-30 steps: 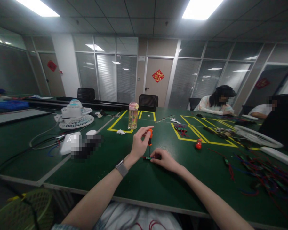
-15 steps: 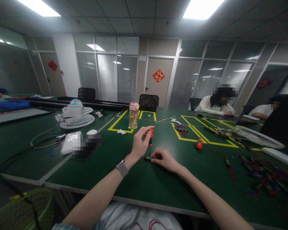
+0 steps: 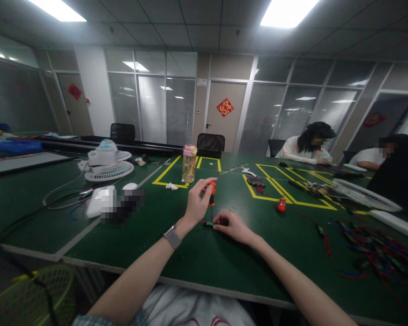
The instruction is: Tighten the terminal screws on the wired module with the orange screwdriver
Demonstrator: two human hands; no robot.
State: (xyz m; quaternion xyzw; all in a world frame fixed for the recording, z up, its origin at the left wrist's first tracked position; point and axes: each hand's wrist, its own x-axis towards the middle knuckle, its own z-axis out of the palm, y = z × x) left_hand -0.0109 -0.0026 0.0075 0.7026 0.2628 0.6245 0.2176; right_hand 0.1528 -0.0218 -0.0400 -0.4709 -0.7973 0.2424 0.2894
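My left hand [image 3: 197, 199] grips the orange-and-black handle of a screwdriver [image 3: 212, 194] between thumb and fingers. The screwdriver stands upright, its shaft pointing down at a small green circuit board [image 3: 209, 223] on the green table. Whether the tip touches a screw is too small to tell. My right hand [image 3: 231, 226] pinches the board's right end, with its fingers closed and partly curled out of sight. A red wire leaves the board's left end.
A pink-lidded bottle [image 3: 189, 164] stands ahead. A white fan [image 3: 109, 163] is at left, a red object [image 3: 281, 204] at right. Wired boards lie in a pile [image 3: 377, 249] at far right and a bundle [image 3: 256, 184] inside yellow tape. Two people sit at right.
Both hands keep almost the same place, with the screwdriver still upright on the board. Its handle has shifted very slightly left.
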